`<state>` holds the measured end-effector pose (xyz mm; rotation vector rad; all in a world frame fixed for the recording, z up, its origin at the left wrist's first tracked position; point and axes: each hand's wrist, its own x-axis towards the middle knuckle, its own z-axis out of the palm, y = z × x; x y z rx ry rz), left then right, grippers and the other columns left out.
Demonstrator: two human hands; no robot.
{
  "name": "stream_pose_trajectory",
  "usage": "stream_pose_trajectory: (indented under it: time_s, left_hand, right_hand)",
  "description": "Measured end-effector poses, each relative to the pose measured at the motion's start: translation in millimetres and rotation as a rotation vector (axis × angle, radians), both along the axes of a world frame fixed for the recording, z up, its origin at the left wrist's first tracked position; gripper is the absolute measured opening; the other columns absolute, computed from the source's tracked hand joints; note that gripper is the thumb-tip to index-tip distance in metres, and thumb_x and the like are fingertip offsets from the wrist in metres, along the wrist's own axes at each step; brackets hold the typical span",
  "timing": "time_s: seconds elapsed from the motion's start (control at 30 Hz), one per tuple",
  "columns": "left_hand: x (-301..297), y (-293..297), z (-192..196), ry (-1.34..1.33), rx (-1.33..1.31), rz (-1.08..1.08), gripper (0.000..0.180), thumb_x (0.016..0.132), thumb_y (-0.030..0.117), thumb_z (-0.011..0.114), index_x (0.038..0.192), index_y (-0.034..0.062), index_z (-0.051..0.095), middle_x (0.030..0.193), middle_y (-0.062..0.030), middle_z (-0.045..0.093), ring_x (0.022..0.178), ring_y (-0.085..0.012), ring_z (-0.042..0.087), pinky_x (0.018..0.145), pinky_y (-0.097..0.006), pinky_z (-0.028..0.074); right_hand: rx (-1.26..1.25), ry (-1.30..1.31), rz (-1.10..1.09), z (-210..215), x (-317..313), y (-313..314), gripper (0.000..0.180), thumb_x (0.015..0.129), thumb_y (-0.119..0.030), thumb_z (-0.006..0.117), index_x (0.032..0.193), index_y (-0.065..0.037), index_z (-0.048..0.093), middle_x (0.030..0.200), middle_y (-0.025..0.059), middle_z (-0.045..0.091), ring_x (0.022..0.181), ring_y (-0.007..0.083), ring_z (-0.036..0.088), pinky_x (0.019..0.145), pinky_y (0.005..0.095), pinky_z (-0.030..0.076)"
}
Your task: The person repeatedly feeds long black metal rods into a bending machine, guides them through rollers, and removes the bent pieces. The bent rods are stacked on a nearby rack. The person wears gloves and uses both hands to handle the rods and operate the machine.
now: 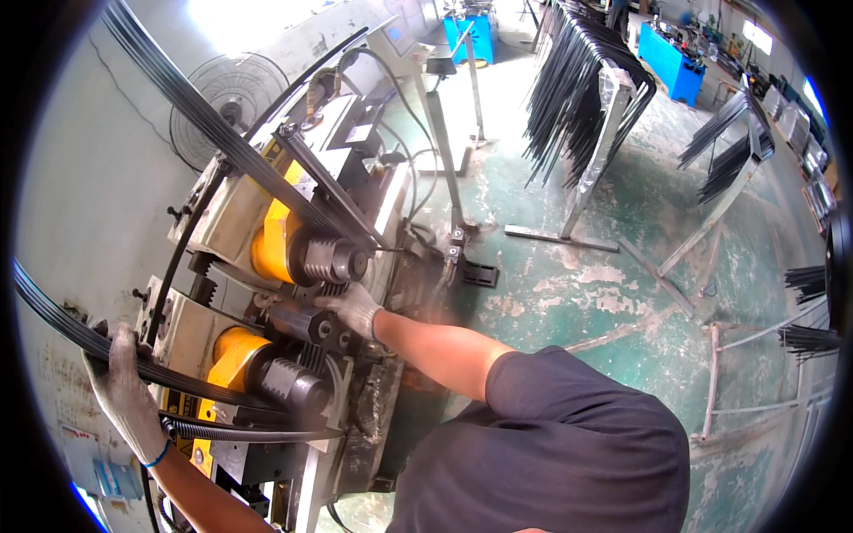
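Note:
My left hand (129, 391), in a pale work glove, is closed around a bundle of long, thin black rods (53, 324). These curve in from the left and run to the lower part of a machine. My right hand (355, 311), gloved too, reaches into the machine's middle, fingers stretched out at a dark steel block (300, 320); its fingertips are partly hidden. Above and below it sit yellow brackets (277, 240) with ridged steel dies (333, 260). A second bundle of black rods (204, 107) slants from the upper left into the upper die area.
A round fan (229, 107) stands by the wall. A ribbed black hose (253, 433) crosses the machine's near end. Metal racks (597, 151) to the right hold many bent black rods. Blue cabinets (671, 62) stand far off on the worn green floor (569, 302).

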<state>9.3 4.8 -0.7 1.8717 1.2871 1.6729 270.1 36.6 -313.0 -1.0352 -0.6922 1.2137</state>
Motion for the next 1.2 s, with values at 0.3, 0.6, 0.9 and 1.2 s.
stream_pose_trajectory:
  time_s: [0.3,0.6,0.9,1.2]
  left_hand:
    - [-8.1,-18.8,39.9,-0.049,-0.041,0.202,0.037,0.104,0.028,0.06,0.122,0.0,0.075,0.105,-0.0123,0.073,0.098,-0.02,0.071,0.09,-0.032,0.055]
    - [-12.3,-28.7,17.5,0.173,-0.105,0.181,0.025,0.098,0.019,0.069,0.113,-0.0004,0.073,0.09,-0.0126,0.075,0.086,-0.02,0.073,0.085,-0.034,0.058]
    - [-27.1,-32.4,16.8,0.242,-0.158,0.207,0.033,0.097,0.027,0.07,0.116,-0.0009,0.071,0.095,-0.0155,0.075,0.091,-0.0238,0.074,0.088,-0.035,0.058]
    - [-43.2,-37.0,20.6,0.253,-0.283,0.249,0.037,0.102,0.035,0.066,0.117,0.0017,0.073,0.101,-0.0136,0.075,0.1,-0.0229,0.072,0.096,-0.036,0.056]
  right_hand:
    - [0.082,0.041,-0.117,4.5,-17.9,-0.5,0.044,0.082,-0.017,0.081,0.118,0.006,0.069,0.095,0.0138,0.075,0.083,0.0219,0.072,0.076,0.0371,0.059]
    - [0.024,0.103,0.055,-39.0,1.1,7.6,0.016,0.088,-0.005,0.071,0.1,0.005,0.074,0.09,0.0079,0.075,0.075,0.0177,0.069,0.066,0.0336,0.055]
    - [0.028,0.001,0.042,-43.6,-3.2,12.9,0.021,0.089,-0.012,0.076,0.102,0.003,0.072,0.09,0.0076,0.075,0.08,0.0157,0.067,0.073,0.0332,0.053]
    - [0.102,-0.035,0.078,-70.2,-6.1,24.6,0.021,0.088,-0.012,0.077,0.102,0.003,0.07,0.09,0.0074,0.073,0.081,0.0165,0.066,0.076,0.0341,0.052]
